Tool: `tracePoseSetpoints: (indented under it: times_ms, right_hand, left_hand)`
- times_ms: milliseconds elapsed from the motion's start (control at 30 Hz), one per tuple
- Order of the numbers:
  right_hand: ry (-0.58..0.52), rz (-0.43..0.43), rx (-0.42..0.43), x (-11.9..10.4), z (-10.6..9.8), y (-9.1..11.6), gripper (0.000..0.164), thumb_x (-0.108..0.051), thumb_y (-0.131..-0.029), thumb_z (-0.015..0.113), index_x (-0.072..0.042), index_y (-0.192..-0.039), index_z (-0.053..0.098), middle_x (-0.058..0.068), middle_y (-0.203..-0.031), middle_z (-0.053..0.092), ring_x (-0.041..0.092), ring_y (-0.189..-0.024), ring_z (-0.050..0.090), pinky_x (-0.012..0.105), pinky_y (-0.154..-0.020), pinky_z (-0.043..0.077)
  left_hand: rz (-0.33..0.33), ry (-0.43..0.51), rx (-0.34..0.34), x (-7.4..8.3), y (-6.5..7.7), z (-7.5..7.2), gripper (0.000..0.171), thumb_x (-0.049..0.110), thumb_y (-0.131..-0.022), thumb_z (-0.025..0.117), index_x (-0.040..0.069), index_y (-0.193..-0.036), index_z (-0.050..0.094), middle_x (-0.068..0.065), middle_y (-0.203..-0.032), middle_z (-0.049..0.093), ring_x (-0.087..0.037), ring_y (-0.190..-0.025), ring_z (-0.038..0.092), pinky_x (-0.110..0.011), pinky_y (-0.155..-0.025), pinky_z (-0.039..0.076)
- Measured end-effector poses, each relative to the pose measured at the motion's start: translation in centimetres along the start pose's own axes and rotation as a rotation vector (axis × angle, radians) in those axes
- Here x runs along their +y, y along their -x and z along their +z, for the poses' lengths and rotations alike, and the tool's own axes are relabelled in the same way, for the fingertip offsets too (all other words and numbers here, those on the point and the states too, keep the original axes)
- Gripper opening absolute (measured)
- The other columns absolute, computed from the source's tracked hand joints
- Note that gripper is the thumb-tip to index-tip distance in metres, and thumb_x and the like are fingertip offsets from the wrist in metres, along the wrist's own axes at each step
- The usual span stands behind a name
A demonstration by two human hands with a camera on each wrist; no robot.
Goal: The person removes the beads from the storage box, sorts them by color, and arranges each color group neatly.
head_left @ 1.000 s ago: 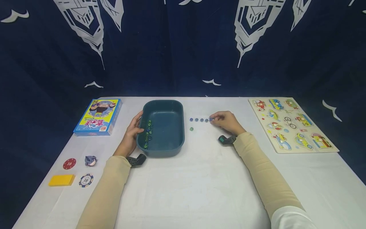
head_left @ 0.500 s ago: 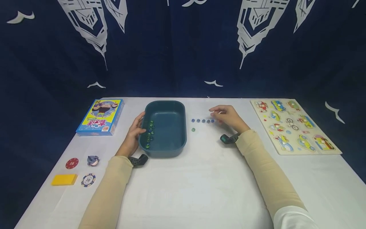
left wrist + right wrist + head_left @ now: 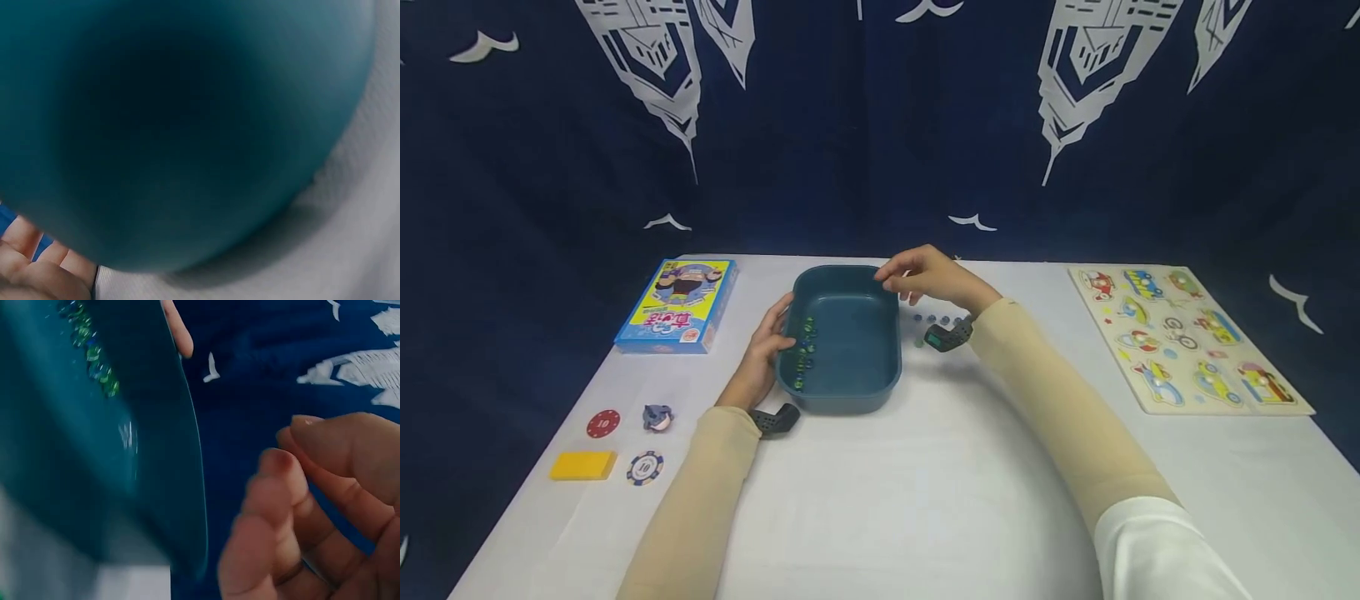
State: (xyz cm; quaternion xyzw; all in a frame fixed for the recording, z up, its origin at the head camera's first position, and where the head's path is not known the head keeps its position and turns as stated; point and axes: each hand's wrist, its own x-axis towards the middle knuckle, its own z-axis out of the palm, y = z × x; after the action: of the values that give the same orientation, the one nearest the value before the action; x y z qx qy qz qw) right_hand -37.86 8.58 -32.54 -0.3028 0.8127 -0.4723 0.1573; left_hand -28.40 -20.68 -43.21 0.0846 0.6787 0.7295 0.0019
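My left hand (image 3: 762,354) grips the left side of a teal plastic tub (image 3: 857,354), its thumb over the rim. Green and blue glass marbles (image 3: 805,350) lie in a line along the tub's left inner side. The tub's blurred outer surface (image 3: 187,156) fills most of the left wrist view. Over the tub's far right rim hovers my right hand (image 3: 934,277), fingers loosely bent, with nothing seen between them in the right wrist view. Below it on the table is a row of blue marbles (image 3: 931,319), partly hidden by the wrist. One green marble (image 3: 919,342) sits nearer me.
A blue and yellow game box (image 3: 676,307) stands at the back left. Nearer me are a red chip (image 3: 603,423), a small shark figure (image 3: 657,417), a yellow block (image 3: 583,466) and a white-and-blue chip (image 3: 645,468). A wooden picture puzzle (image 3: 1187,342) lies on the right.
My right hand has let go of a blue marble at the row's right end, lifted, and moved left to the tub's rim. The left hand keeps its grip on the tub.
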Motion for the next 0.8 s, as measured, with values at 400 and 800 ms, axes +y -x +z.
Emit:
tracePoseSetpoints:
  times_ms: [400,800]
  right_hand:
    - [0.025,0.022,-0.192,-1.9,4.8,-6.0,0.029,-0.008,-0.096,0.062,0.004,-0.123,0.066,0.023,-0.112,0.067,0.027,-0.083,0.063,0.035,-0.075,0.056]
    - [0.154,0.176,-0.234,-2.1,8.4,-8.8,0.028,-0.004,-0.094,0.063,0.001,-0.121,0.068,0.015,-0.121,0.068,0.030,-0.107,0.066,0.036,-0.087,0.055]
  left_hand:
    - [0.001,0.025,-0.010,-0.1,0.0,-0.2,0.081,0.007,-0.080,0.043,0.018,-0.159,0.024,-0.006,-0.164,0.021,-0.026,-0.151,0.017,-0.055,-0.118,0.007]
    - [0.003,0.020,-0.027,-0.1,-0.1,-0.3,0.081,0.007,-0.082,0.042,0.018,-0.159,0.022,-0.007,-0.165,0.020,-0.025,-0.151,0.017,-0.052,-0.119,0.010]
